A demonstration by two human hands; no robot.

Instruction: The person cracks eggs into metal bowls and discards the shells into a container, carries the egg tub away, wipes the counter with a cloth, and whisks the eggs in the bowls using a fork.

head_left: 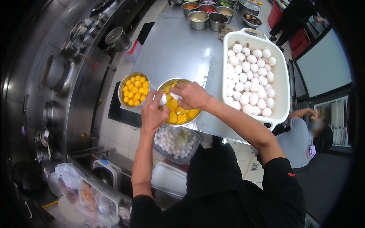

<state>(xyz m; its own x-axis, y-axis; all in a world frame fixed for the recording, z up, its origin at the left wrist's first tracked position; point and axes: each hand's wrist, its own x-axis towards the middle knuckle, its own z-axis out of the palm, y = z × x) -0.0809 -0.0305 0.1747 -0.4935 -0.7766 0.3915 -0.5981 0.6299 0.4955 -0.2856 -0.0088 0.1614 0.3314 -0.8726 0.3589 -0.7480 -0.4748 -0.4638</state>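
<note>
Over a metal bowl of loose yolks and egg white, both my hands are close together. My left hand is closed on a white eggshell piece at the bowl's left rim. My right hand reaches in from the right, its fingers bent round another white shell piece. Left of them stands a second metal bowl filled with whole yolks. To the right, a big white tub holds many white eggs.
Below the table edge sits a clear bin of cracked shells. Several metal pots of chopped ingredients stand at the steel table's far end. One person crouches at right; another stands farther back. A stove counter runs along the left.
</note>
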